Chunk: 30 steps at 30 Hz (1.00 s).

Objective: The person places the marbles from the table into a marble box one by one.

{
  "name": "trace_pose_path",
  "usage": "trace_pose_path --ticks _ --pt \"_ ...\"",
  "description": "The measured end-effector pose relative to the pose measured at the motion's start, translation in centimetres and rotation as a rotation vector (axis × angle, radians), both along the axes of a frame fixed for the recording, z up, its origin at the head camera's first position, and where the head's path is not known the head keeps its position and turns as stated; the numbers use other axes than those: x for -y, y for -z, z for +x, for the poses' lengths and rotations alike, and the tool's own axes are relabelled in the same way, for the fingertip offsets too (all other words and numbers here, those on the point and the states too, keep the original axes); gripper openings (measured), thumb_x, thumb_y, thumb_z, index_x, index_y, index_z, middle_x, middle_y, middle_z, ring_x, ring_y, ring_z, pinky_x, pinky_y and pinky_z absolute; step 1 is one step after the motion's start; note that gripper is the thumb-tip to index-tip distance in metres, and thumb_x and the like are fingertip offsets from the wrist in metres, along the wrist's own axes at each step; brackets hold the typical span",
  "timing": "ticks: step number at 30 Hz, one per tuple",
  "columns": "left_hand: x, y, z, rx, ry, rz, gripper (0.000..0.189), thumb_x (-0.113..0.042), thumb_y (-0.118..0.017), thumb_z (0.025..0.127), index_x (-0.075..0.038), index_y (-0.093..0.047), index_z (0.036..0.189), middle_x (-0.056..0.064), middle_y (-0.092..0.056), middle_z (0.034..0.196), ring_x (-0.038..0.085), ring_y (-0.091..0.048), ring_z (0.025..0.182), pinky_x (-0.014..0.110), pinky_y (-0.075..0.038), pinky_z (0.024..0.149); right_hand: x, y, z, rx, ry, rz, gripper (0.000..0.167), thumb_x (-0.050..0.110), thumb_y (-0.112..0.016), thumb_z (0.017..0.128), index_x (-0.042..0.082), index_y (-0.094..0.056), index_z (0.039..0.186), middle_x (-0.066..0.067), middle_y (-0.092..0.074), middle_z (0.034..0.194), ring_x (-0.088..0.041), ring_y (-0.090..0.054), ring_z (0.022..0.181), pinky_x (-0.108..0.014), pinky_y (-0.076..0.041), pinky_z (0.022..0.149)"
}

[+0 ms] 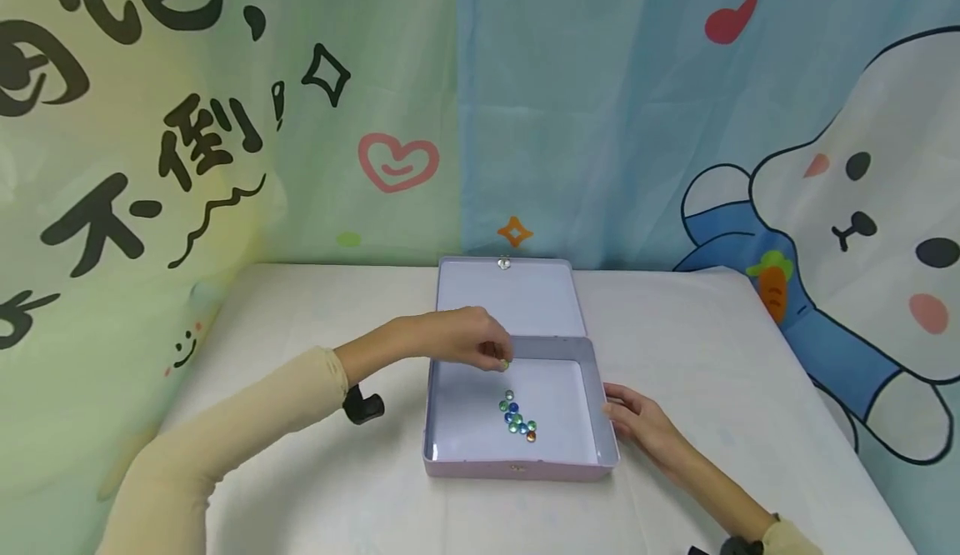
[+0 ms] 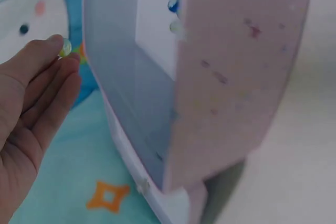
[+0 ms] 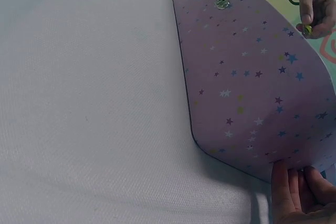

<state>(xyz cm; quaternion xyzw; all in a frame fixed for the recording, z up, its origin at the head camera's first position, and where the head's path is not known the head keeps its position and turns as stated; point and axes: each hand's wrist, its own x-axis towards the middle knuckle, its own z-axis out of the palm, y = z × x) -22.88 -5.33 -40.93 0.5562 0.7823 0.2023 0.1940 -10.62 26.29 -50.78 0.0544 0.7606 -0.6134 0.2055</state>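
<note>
A small glass marble [image 2: 65,48], clear with yellow-green, is pinched between the thumb and forefinger of my left hand [image 1: 474,340], above the far part of an open tin box [image 1: 517,470]. Several blue, green, clear and orange marbles [image 1: 517,419] lie clustered on its white floor. On the right, my right hand [image 1: 645,426] touches the box's side near the rim. Its fingers [image 3: 282,187] rest fairly straight against the lilac outer wall [image 3: 252,87], printed with stars. Part of this hand is cut off in the right wrist view.
The box's lid [image 1: 506,297] lies folded back behind it, with a metal clasp [image 1: 503,262] at the far edge. A white cloth [image 1: 330,472] covers the table. Behind it hangs a printed curtain [image 1: 570,122] with a cartoon rabbit and lettering.
</note>
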Motion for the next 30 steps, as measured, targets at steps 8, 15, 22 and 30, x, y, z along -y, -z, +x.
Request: trace_pose_path --ticks 8,15,22,30 --pt "-5.0 1.6 -0.2 -0.032 0.104 -0.095 0.011 -0.022 -0.065 0.093 -0.013 -0.07 0.099 -0.006 -0.068 0.087 0.001 -0.056 0.077 0.009 -0.046 0.069 -0.2 0.1 -0.1 0.003 -0.002 -0.005 0.063 0.023 -0.053 0.097 -0.009 -0.029 0.145 -0.029 -0.043 0.141 0.002 -0.055 0.106 -0.012 -0.048 0.089" --pt "-8.4 4.2 0.3 -0.068 0.111 -0.206 0.012 -0.016 -0.066 0.092 -0.01 -0.069 0.102 -0.004 -0.066 0.09 0.004 -0.053 0.078 0.01 -0.044 0.071 -0.4 0.2 0.1 0.002 -0.007 -0.029 0.063 0.021 -0.052 0.098 -0.011 -0.027 0.146 -0.031 -0.04 0.143 0.003 -0.056 0.106 -0.012 -0.048 0.09" --pt "-10.0 5.3 1.5 -0.127 0.182 -0.302 0.008 -0.016 -0.065 0.093 -0.011 -0.07 0.097 -0.004 -0.066 0.087 0.004 -0.051 0.075 0.01 -0.042 0.067 -0.3 0.3 0.0 0.008 -0.014 -0.022 0.065 0.025 -0.053 0.098 -0.009 -0.027 0.146 -0.03 -0.041 0.144 0.004 -0.056 0.107 -0.013 -0.048 0.091" --pt "-11.2 6.2 1.7 -0.102 0.194 -0.302 0.007 -0.018 -0.066 0.092 -0.012 -0.068 0.096 -0.005 -0.065 0.087 0.002 -0.052 0.076 0.009 -0.042 0.068 -0.3 0.1 0.1 0.001 -0.017 -0.038 0.063 0.023 -0.052 0.098 -0.01 -0.027 0.146 -0.031 -0.04 0.144 0.002 -0.057 0.108 -0.013 -0.048 0.091"
